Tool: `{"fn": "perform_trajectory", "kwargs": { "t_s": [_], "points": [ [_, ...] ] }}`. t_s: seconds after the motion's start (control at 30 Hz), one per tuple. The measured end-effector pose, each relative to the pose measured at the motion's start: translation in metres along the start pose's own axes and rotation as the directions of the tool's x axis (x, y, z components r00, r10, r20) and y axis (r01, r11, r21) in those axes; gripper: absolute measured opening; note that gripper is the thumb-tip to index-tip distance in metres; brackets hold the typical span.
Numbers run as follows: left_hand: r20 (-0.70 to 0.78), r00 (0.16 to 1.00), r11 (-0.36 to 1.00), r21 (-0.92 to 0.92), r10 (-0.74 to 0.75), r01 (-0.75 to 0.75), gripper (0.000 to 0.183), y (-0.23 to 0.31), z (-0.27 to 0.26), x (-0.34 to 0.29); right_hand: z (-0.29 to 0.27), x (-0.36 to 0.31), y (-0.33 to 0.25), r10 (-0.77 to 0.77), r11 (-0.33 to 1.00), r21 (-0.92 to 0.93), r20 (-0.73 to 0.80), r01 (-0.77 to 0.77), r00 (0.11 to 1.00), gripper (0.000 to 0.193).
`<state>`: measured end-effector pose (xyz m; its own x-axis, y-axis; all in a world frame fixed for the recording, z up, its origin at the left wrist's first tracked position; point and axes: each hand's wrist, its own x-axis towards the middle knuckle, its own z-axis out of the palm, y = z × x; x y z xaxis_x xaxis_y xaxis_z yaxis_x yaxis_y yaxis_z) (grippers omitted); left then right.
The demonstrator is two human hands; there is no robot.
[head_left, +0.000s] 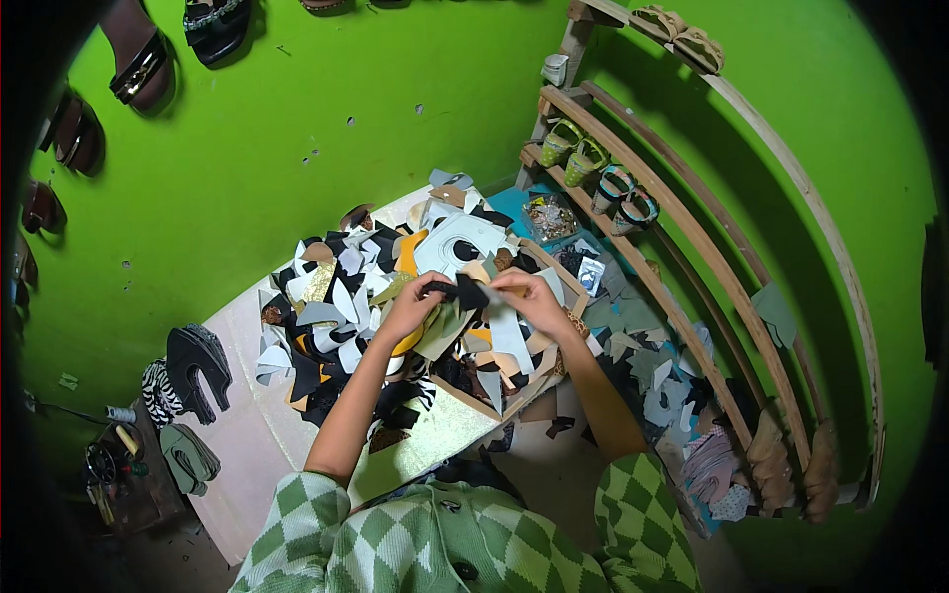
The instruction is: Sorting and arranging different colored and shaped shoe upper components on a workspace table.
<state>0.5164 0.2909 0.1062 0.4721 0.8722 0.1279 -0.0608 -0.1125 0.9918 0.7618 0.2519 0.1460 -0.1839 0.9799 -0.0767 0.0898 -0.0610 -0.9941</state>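
Observation:
Above a heap of cut material scraps (348,304), both my hands are raised close together. Pinched in my left hand (410,308) is a black scrap (473,293) of fabric or leather-like sheet, which spans toward the other hand. The fingers of my right hand (537,299) are closed at a small greyish piece by the scrap's right end; blur hides whether the two pieces are joined. Below the hands lie a long white strip (510,339) and an olive-green piece (444,334). A white sheet with a round hole (461,242) rests just beyond them.
The heap covers a pale table (259,393) and fills a shallow box (478,403). Black U-shaped pieces (199,368) and folded green pieces (188,459) sit at left. Wooden racks (664,210) with small shoes stand at right, above more scraps (660,387). Sandals (138,61) hang on the green wall.

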Motion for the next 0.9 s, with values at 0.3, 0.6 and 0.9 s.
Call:
{"fn": "perform_trajectory", "kwargs": {
  "t_s": [0.3, 0.6, 0.9],
  "points": [
    [-0.248, 0.965, 0.976, 0.172, -0.091, 0.136, 0.022, -0.037, -0.026, -0.024, 0.024, -0.017, 0.019, -0.131, 0.577, -0.807, -0.243, -0.125, 0.961, 0.024],
    [-0.299, 0.931, 0.973, 0.022, -0.211, 0.228, 0.047, -0.064, -0.04, -0.039, 0.061, -0.03, 0.085, 0.137, 0.663, -0.732, -0.087, -0.156, 0.987, 0.046],
    [-0.499, 0.848, 0.98, -0.011, -0.179, 0.2, 0.022, -0.049, -0.045, -0.048, 0.036, -0.049, 0.035, -0.037, 0.999, 0.035, 0.106, 0.034, 0.994, 0.035]
  ]
}}
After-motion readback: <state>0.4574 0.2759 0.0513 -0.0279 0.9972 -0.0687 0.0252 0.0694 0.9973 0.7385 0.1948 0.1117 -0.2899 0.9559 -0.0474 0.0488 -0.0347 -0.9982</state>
